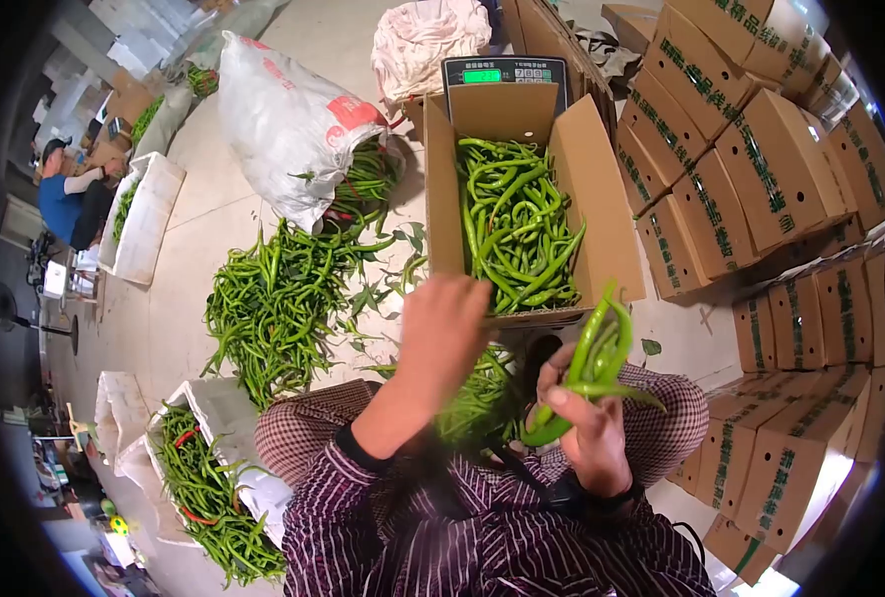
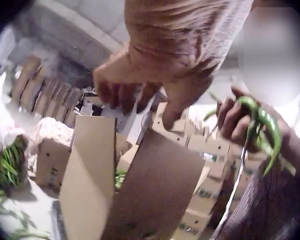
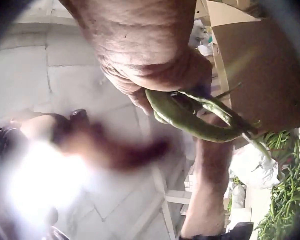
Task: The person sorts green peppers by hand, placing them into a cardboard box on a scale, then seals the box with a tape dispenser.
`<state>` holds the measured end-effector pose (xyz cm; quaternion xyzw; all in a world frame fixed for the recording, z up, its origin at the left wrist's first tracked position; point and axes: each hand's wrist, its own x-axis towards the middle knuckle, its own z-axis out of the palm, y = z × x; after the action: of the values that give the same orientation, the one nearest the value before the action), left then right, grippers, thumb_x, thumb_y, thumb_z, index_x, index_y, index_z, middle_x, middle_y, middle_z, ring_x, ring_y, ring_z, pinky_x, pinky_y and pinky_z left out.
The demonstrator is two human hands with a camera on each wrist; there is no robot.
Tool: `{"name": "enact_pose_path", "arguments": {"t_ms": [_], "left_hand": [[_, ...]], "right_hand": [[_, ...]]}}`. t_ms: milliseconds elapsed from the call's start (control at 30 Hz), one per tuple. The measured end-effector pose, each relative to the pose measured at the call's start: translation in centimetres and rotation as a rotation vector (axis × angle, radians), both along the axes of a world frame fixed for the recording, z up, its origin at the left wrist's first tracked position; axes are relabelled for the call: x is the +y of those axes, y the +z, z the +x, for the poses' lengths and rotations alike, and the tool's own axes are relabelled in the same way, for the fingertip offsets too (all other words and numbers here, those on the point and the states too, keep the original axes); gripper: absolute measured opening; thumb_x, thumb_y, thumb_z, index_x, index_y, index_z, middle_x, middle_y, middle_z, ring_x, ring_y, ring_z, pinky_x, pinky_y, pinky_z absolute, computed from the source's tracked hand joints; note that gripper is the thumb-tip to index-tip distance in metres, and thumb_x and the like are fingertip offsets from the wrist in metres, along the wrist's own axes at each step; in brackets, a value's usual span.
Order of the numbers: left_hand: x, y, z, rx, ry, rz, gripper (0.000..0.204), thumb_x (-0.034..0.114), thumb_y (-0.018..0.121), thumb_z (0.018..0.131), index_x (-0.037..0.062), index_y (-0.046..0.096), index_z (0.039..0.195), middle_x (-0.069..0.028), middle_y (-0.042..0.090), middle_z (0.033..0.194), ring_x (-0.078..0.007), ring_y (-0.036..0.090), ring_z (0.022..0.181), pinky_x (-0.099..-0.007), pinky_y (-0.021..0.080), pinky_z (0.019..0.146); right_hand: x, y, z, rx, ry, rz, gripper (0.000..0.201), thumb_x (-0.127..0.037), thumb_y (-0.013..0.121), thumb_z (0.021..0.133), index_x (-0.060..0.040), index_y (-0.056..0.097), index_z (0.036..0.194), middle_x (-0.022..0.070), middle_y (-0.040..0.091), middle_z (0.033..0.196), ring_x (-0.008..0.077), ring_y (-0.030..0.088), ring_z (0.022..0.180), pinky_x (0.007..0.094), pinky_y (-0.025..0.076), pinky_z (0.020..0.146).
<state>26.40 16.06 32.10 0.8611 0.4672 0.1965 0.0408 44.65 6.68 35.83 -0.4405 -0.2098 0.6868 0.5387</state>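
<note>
In the head view my right hand (image 1: 596, 438) grips a few long green chili peppers (image 1: 601, 343) to the right of my lap, thumb across them. The right wrist view shows the same chili peppers (image 3: 190, 120) sticking out from under the fingers. My left hand (image 1: 440, 333), slightly blurred, is over the near left corner of an open cardboard box (image 1: 445, 189). In the left wrist view that hand (image 2: 165, 65) hangs with loosely bent fingers and holds nothing. Green chili peppers (image 1: 517, 219) fill the box. More chili peppers (image 1: 477, 403) lie between my knees.
Behind the box stands a scale with a lit display (image 1: 482, 77). Left lie a loose chili heap (image 1: 273, 308), a white sack (image 1: 288, 129) and a foam crate (image 1: 218, 418) of chilies. Stacked cartons (image 1: 761, 189) line the right. Another person (image 1: 64, 194) sits far left.
</note>
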Motion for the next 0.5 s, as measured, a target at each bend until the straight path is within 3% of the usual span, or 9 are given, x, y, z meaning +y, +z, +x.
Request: {"name": "enact_pose_path", "arguments": {"t_ms": [33, 67, 133, 167, 333, 400, 500], "left_hand": [[0.4, -1.6, 0.7, -0.008, -0.041, 0.075, 0.054, 0.019, 0.074, 0.064, 0.0104, 0.058, 0.115, -0.0120, 0.058, 0.103, -0.0265, 0.056, 0.098, -0.0400, 0.043, 0.077], [0.7, -2.6, 1.0, -0.010, -0.035, 0.074, 0.054, 0.019, 0.074, 0.064, 0.0104, 0.058, 0.115, -0.0120, 0.058, 0.103, -0.0265, 0.056, 0.098, -0.0400, 0.043, 0.077], [1.1, -3.2, 1.4, 0.071, -0.140, -0.141, 0.022, 0.007, 0.065, 0.069, 0.0098, 0.058, 0.089, -0.0046, 0.057, 0.082, -0.0236, 0.056, 0.083, -0.0374, 0.039, 0.069], [1.1, -3.2, 1.5, 0.013, -0.221, -0.041, 0.015, 0.004, 0.060, 0.070, 0.0106, 0.058, 0.083, -0.0027, 0.054, 0.073, -0.0232, 0.056, 0.074, -0.0366, 0.037, 0.065], [1.0, -4.0, -0.4, -0.149, -0.350, -0.026, 0.015, 0.006, 0.061, 0.069, 0.0112, 0.058, 0.083, -0.0041, 0.049, 0.071, -0.0259, 0.055, 0.071, -0.0385, 0.039, 0.064], [0.5, -3.4, -1.0, -0.044, -0.362, -0.205, 0.034, -0.001, 0.059, 0.066, 0.0104, 0.064, 0.097, -0.0050, 0.058, 0.084, -0.0248, 0.056, 0.080, -0.0375, 0.040, 0.069], [-0.4, -3.0, -1.4, -0.020, -0.423, -0.289, 0.035, 0.000, 0.060, 0.064, 0.0094, 0.062, 0.097, -0.0055, 0.058, 0.087, -0.0251, 0.056, 0.082, -0.0369, 0.041, 0.070]], "right_hand": [[-0.1, 0.1, -0.2, -0.027, -0.017, 0.057, 0.044, -0.017, 0.078, 0.071, -0.0008, 0.056, 0.105, 0.0054, 0.060, 0.085, 0.0142, 0.056, 0.076, 0.0264, 0.045, 0.069], [-0.3, 0.1, -0.4, -0.029, -0.011, 0.057, 0.044, -0.017, 0.078, 0.071, -0.0008, 0.056, 0.105, 0.0054, 0.060, 0.085, 0.0142, 0.056, 0.076, 0.0264, 0.045, 0.069], [-0.5, 0.1, -0.5, -0.017, 0.017, 0.157, 0.044, -0.015, 0.079, 0.070, -0.0011, 0.056, 0.106, 0.0053, 0.060, 0.085, 0.0136, 0.056, 0.076, 0.0270, 0.046, 0.068], [-0.4, 0.0, -0.4, -0.035, 0.042, 0.151, 0.046, -0.015, 0.079, 0.071, -0.0015, 0.055, 0.108, 0.0049, 0.060, 0.087, 0.0132, 0.056, 0.077, 0.0267, 0.046, 0.067], [-0.1, -0.4, -0.3, 0.017, 0.027, 0.059, 0.048, -0.012, 0.078, 0.071, -0.0020, 0.053, 0.111, 0.0052, 0.059, 0.091, 0.0123, 0.056, 0.079, 0.0246, 0.047, 0.065], [0.2, -0.5, -0.2, 0.042, 0.035, 0.046, 0.047, -0.009, 0.077, 0.071, -0.0022, 0.053, 0.111, 0.0056, 0.059, 0.090, 0.0127, 0.057, 0.078, 0.0246, 0.047, 0.065], [0.4, -1.5, 0.2, -0.039, 0.119, 0.102, 0.042, -0.008, 0.075, 0.073, -0.0032, 0.053, 0.109, 0.0036, 0.059, 0.087, 0.0112, 0.056, 0.073, 0.0251, 0.046, 0.063]]}}
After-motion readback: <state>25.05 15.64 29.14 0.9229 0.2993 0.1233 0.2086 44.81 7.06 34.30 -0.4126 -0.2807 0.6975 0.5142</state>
